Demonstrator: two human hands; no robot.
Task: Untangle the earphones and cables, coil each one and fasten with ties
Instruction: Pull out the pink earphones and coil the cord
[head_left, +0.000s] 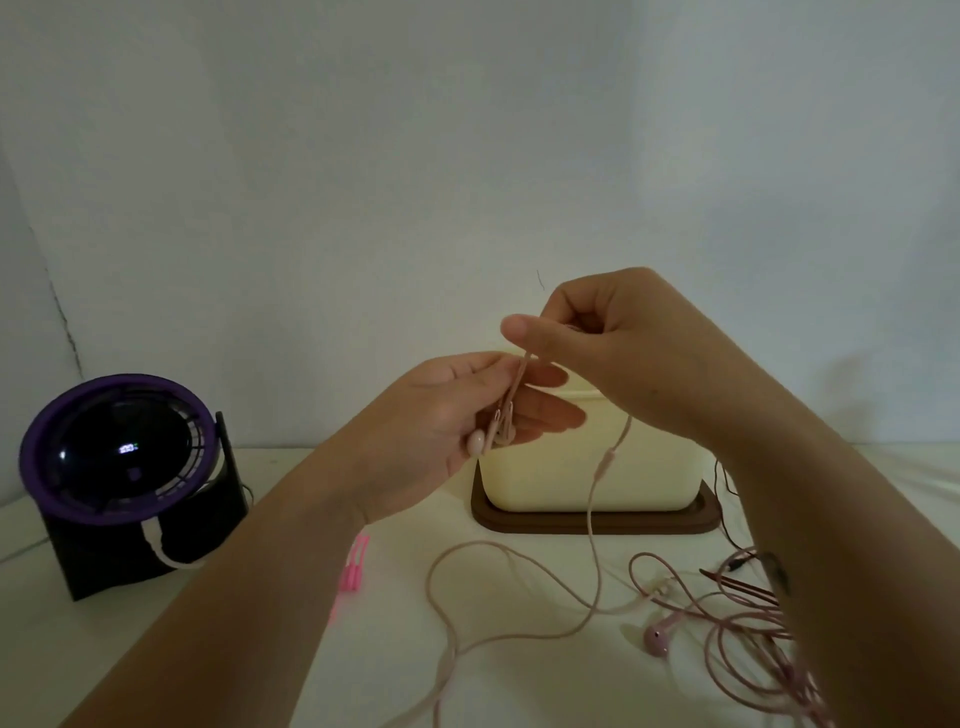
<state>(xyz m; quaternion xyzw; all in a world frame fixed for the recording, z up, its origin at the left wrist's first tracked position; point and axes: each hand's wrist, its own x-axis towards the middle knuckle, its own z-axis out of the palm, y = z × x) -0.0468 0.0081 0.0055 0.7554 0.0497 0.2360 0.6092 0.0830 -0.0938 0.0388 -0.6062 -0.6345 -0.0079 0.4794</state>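
Aloft, left hand (452, 415) and right hand (623, 348) pinch the earphones (605, 460), earbuds (476, 442) below left grip.

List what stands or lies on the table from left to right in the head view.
Purple fan, pink ties, cream box on brown base, darker pink earphone tangle. Light pink earphones span the middle, left out.

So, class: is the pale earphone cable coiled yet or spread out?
Spread out. Only the earbud end of the cable is in the left hand; the rest hangs from the right hand and trails loosely over the table.
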